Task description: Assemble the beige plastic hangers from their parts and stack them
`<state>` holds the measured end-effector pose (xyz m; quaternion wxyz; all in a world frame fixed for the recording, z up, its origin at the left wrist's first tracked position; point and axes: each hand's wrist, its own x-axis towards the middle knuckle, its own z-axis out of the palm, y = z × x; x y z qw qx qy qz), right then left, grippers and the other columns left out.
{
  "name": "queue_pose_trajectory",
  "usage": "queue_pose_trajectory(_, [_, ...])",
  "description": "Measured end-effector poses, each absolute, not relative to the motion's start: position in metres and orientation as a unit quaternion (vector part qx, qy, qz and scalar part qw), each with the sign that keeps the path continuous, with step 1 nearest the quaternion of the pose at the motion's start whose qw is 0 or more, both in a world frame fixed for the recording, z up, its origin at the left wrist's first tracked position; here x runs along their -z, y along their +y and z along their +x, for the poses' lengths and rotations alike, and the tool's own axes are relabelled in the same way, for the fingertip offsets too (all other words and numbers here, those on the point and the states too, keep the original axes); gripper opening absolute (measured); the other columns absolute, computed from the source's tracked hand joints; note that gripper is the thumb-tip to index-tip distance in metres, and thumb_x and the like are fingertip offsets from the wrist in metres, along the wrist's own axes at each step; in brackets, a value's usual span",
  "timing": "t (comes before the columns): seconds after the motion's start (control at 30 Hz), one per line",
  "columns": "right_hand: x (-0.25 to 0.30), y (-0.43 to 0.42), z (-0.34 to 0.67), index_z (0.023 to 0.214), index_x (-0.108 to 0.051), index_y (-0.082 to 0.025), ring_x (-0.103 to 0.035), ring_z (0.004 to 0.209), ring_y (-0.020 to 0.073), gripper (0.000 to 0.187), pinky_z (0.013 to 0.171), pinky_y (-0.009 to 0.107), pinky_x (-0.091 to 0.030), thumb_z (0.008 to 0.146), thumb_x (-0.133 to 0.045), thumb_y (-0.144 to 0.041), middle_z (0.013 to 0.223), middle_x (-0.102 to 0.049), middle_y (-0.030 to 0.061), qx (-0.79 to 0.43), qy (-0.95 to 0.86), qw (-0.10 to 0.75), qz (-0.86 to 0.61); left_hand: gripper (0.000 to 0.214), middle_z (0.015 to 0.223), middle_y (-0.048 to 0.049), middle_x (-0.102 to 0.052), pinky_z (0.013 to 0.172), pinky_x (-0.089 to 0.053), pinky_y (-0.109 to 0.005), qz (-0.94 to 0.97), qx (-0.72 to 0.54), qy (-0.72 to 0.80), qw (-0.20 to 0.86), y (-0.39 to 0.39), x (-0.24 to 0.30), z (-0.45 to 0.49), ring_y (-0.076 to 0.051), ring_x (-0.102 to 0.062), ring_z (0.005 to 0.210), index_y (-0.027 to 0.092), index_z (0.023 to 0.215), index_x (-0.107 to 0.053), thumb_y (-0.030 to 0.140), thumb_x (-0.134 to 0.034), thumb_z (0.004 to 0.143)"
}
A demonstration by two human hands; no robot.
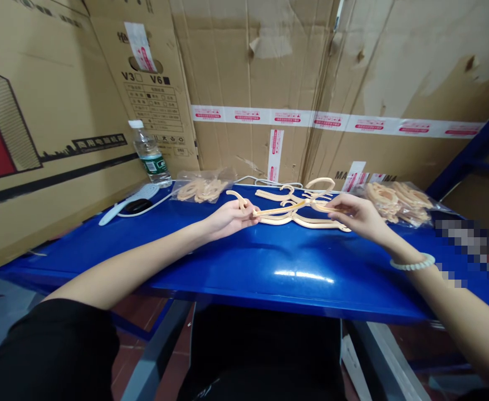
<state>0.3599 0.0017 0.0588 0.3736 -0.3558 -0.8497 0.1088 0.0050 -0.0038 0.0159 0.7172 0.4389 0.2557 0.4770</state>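
A peach-coloured plastic folding hanger (284, 209) is stretched between my two hands, just above the tabletop. The fingers of my left hand (231, 219) are closed on its left part, and a curved piece sticks up beyond the thumb. On the other side, my right hand (359, 216) pinches its right arm between thumb and fingers; the fingertips partly cover that end. Behind and beneath it lie more hangers of the same colour (320, 224), overlapping, so their separate outlines are hard to make out.
Clear bags of peach plastic pieces lie left (205, 188) and right (395, 201) on the blue table (228, 267). A water bottle (150, 156), a white handled object (130, 203) and a black oval item (138, 206) are at the back left. Cardboard walls (244, 67) enclose the back.
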Motion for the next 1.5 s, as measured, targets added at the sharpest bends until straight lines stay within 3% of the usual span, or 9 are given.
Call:
queue_pose_trajectory(0.3, [-0.050,-0.003,0.346,0.094,-0.070,-0.022,-0.067,0.083,0.0229,0.012,0.075,0.036,-0.054,0.094,-0.066,-0.033,0.089,-0.071,0.0069,-0.012,-0.872,0.390,-0.295,0.023,0.079,-0.0073,-0.070,0.080,-0.056,-0.029,0.422,-0.528,0.335,0.656,-0.003,-0.013,0.007,-0.014,-0.067,0.072,0.011,0.058,-0.058,-0.008,-0.062,0.071])
queue_pose_trajectory(0.5, [-0.046,-0.005,0.341,0.093,-0.069,-0.021,-0.066,0.080,0.0226,0.012,0.071,0.035,-0.054,0.095,-0.064,-0.032,0.087,-0.069,0.0071,-0.007,-0.873,0.391,-0.292,0.022,0.079,-0.0079,-0.070,0.085,-0.057,-0.034,0.424,-0.561,0.358,0.615,-0.003,-0.008,0.008,-0.016,-0.069,0.075,0.011,0.058,-0.055,-0.009,-0.057,0.066])
queue_pose_trajectory(0.73, [-0.041,-0.010,0.336,0.094,-0.068,-0.022,-0.067,0.078,0.0228,0.017,0.073,0.036,-0.054,0.096,-0.061,-0.037,0.087,-0.071,0.0070,-0.021,-0.864,0.386,-0.323,0.022,0.068,-0.0003,-0.067,0.075,-0.058,-0.030,0.429,-0.612,0.353,0.563,-0.003,-0.007,0.009,-0.011,-0.066,0.060,0.013,0.068,-0.055,-0.001,-0.071,0.073])
queue_pose_trajectory(1.0, [-0.048,-0.014,0.336,0.097,-0.064,-0.021,-0.064,0.059,0.0196,0.038,0.057,0.034,-0.055,0.087,-0.069,-0.057,0.074,-0.066,0.0034,-0.198,-0.780,0.431,-0.408,0.017,0.090,-0.0057,-0.075,0.088,-0.057,-0.027,0.443,-0.637,0.324,0.541,-0.007,-0.012,0.011,-0.017,-0.075,0.089,0.013,0.086,-0.067,0.015,-0.081,0.078])
queue_pose_trajectory(1.13, [-0.058,-0.015,0.340,0.095,-0.064,-0.020,-0.064,0.061,0.0188,0.041,0.056,0.033,-0.055,0.082,-0.074,-0.058,0.077,-0.066,0.0038,-0.225,-0.762,0.446,-0.412,0.026,0.103,-0.0121,-0.076,0.084,-0.059,-0.036,0.570,-0.553,0.356,0.492,-0.023,-0.012,0.014,-0.024,-0.075,0.093,0.014,0.100,-0.068,0.030,-0.078,0.083])
queue_pose_trajectory(1.2, [-0.061,-0.015,0.343,0.095,-0.063,-0.020,-0.065,0.061,0.0189,0.042,0.055,0.032,-0.054,0.081,-0.075,-0.058,0.076,-0.066,0.0041,-0.233,-0.769,0.429,-0.413,0.019,0.110,-0.0129,-0.075,0.094,-0.057,-0.041,0.705,-0.478,0.330,0.406,-0.037,-0.011,0.017,-0.027,-0.072,0.105,0.017,0.102,-0.071,0.030,-0.072,0.087])
queue_pose_trajectory(1.33, [-0.061,-0.011,0.349,0.092,-0.061,-0.019,-0.066,0.058,0.0190,0.040,0.052,0.029,-0.050,0.084,-0.072,-0.056,0.067,-0.066,0.0030,-0.252,-0.802,0.335,-0.426,0.022,0.135,-0.0124,-0.066,0.118,-0.039,-0.048,0.910,-0.285,0.176,0.245,-0.059,-0.006,0.025,-0.031,-0.051,0.139,0.021,0.111,-0.073,0.026,-0.065,0.091])
queue_pose_trajectory(1.5, [-0.055,-0.004,0.352,0.084,-0.065,-0.019,-0.069,0.070,0.0217,0.031,0.064,0.032,-0.054,0.085,-0.068,-0.049,0.077,-0.073,0.0059,-0.201,-0.854,0.239,-0.415,0.030,0.143,-0.0150,-0.060,0.120,-0.034,-0.054,0.943,-0.229,0.163,0.177,-0.058,-0.002,0.025,-0.035,-0.045,0.143,0.021,0.121,-0.070,0.029,-0.064,0.093])
